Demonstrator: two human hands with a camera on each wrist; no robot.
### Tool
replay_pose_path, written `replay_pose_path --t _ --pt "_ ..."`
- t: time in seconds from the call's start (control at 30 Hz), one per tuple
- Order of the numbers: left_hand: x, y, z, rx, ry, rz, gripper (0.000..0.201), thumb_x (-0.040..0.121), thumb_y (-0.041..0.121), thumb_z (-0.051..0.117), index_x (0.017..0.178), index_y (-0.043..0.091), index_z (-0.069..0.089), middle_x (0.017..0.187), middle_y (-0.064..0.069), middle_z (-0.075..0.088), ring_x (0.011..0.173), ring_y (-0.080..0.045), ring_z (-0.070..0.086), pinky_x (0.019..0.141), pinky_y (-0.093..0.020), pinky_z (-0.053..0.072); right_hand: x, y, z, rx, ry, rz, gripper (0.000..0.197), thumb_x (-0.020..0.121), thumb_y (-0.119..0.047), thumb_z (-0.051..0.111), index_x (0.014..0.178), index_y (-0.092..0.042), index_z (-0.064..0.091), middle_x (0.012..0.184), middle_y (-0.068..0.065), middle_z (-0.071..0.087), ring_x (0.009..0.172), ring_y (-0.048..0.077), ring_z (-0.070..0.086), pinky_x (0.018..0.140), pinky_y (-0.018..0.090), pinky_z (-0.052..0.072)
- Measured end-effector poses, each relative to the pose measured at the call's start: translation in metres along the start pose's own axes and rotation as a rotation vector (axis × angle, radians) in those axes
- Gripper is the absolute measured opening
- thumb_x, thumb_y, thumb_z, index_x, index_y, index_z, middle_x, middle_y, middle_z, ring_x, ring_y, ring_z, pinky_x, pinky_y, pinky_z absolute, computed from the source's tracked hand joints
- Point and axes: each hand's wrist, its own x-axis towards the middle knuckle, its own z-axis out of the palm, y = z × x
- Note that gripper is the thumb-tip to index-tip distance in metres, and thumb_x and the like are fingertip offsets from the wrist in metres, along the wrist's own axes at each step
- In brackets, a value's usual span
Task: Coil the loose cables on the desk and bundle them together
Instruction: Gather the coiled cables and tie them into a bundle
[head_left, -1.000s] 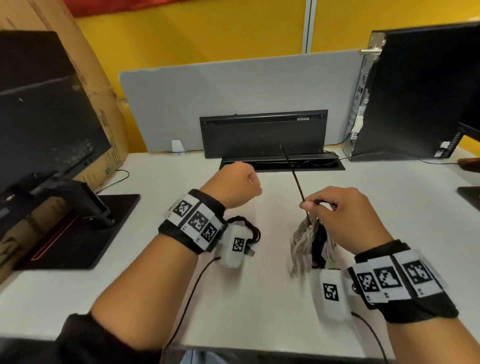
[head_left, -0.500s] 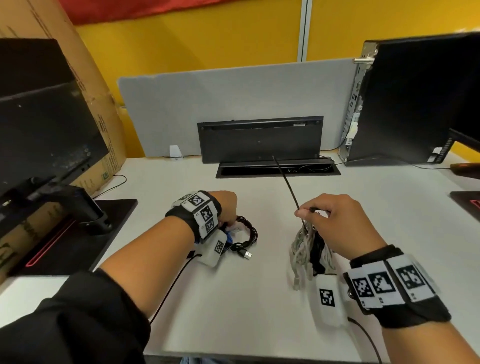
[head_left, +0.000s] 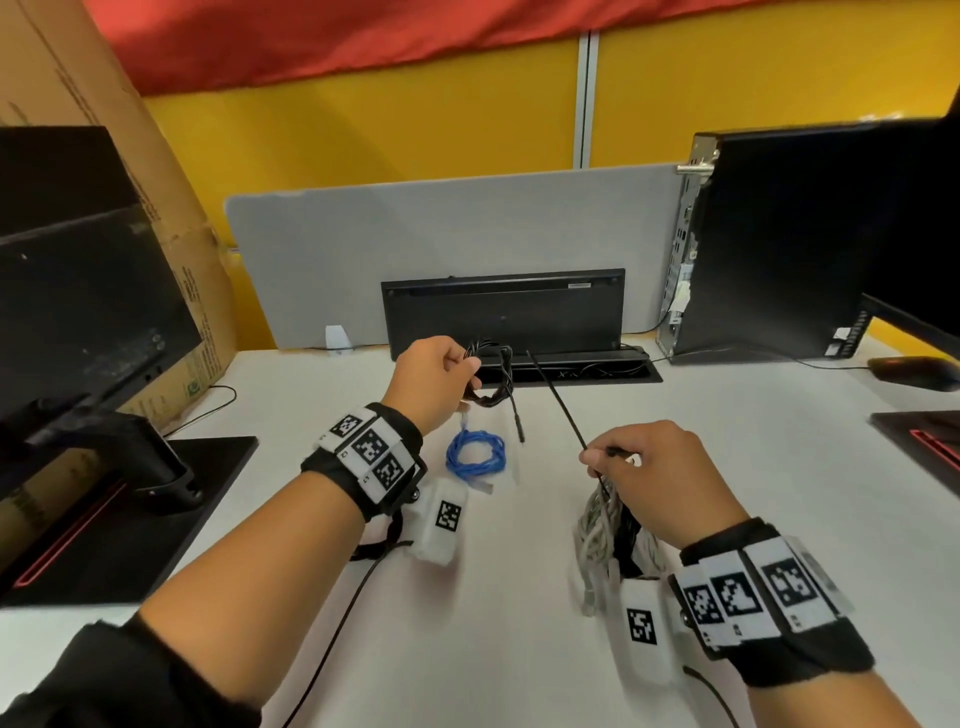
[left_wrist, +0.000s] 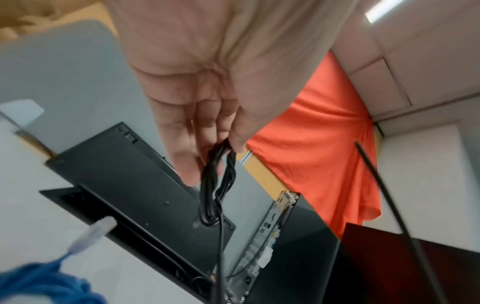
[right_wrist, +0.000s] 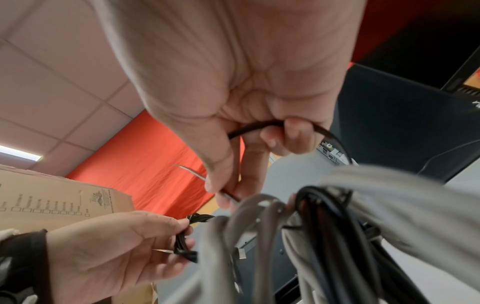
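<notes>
My left hand (head_left: 465, 370) is raised over the desk and pinches a small black coiled cable (head_left: 492, 387), whose plug end dangles below. In the left wrist view the fingers (left_wrist: 200, 156) close on the top of that black coil (left_wrist: 215, 193). A blue coiled cable (head_left: 475, 457) lies on the desk under it. My right hand (head_left: 597, 460) grips a bundle of grey and black cables (head_left: 605, 535) that hangs down to the desk. Its thumb and forefinger also pinch a thin black strand (head_left: 556, 402) that slants up and away. The bundle (right_wrist: 337, 226) fills the right wrist view.
A black keyboard (head_left: 501, 312) leans upright against the grey partition, behind a cable slot (head_left: 587, 373) in the white desk (head_left: 519, 623). A PC tower (head_left: 779, 260) and a mouse (head_left: 914, 371) stand at right. A monitor (head_left: 78, 270) on its stand base (head_left: 130, 509) stands at left.
My left hand dropped to the desk, took hold of the black coil and lifted it forward, uncovering the blue coil. My right hand kept its grip on the bundle and strand.
</notes>
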Motion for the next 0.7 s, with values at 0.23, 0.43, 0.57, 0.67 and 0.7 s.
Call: replay_pose_path --t 0.23,0.43,0.57,0.67,0.7 --pt "-0.029 0.016 0.007 -0.165 0.02 0.224 0.013 0.096 0.018 0.057 0.084 0.02 0.062 0.076 -0.004 0.069 0.071 -0.014 0.069 0.059 -0.018 0.056 0.004 0.003 -0.003 -0.059 0.009 0.027 0.016 0.091 -0.019 0.063 0.086 -0.019 0.077 0.07 -0.016 0.063 0.074 0.003 0.058 0.068 0.011 0.041" --pt "-0.056 0.018 0.025 -0.001 -0.06 0.32 0.007 0.093 0.028 0.061 0.093 0.022 0.066 0.086 0.009 0.067 0.073 -0.012 0.068 0.071 -0.033 0.06 0.006 -0.006 -0.001 -0.081 0.012 0.036 0.018 0.093 -0.02 0.059 0.089 -0.02 0.076 0.084 -0.007 0.069 0.098 0.02 0.058 0.087 0.029 0.045" --pt "-0.07 0.009 0.045 -0.158 -0.131 0.257 0.006 0.09 0.02 0.066 0.091 0.019 0.072 0.083 0.01 0.071 0.072 -0.008 0.07 0.073 -0.035 0.06 0.007 -0.015 0.003 -0.081 0.003 -0.01 0.019 0.094 -0.022 0.058 0.089 -0.018 0.076 0.089 0.002 0.072 0.094 0.022 0.06 0.087 0.035 0.048" --pt "-0.078 0.004 0.058 -0.2 -0.104 0.233 0.009 0.088 0.017 0.068 0.093 0.017 0.076 0.087 0.007 0.074 0.077 -0.009 0.071 0.078 -0.039 0.059 0.009 -0.019 0.007 -0.099 -0.028 -0.048 0.023 0.095 -0.019 0.054 0.092 -0.013 0.076 0.088 0.009 0.072 0.088 0.023 0.063 0.079 0.033 0.051" --pt "-0.079 0.003 0.06 -0.198 -0.083 0.231 0.009 0.088 0.017 0.068 0.093 0.016 0.076 0.086 0.006 0.074 0.077 -0.009 0.07 0.078 -0.039 0.058 0.009 -0.019 0.008 -0.104 -0.033 -0.058 0.024 0.095 -0.017 0.052 0.094 -0.011 0.075 0.088 0.01 0.072 0.087 0.023 0.063 0.078 0.032 0.051"
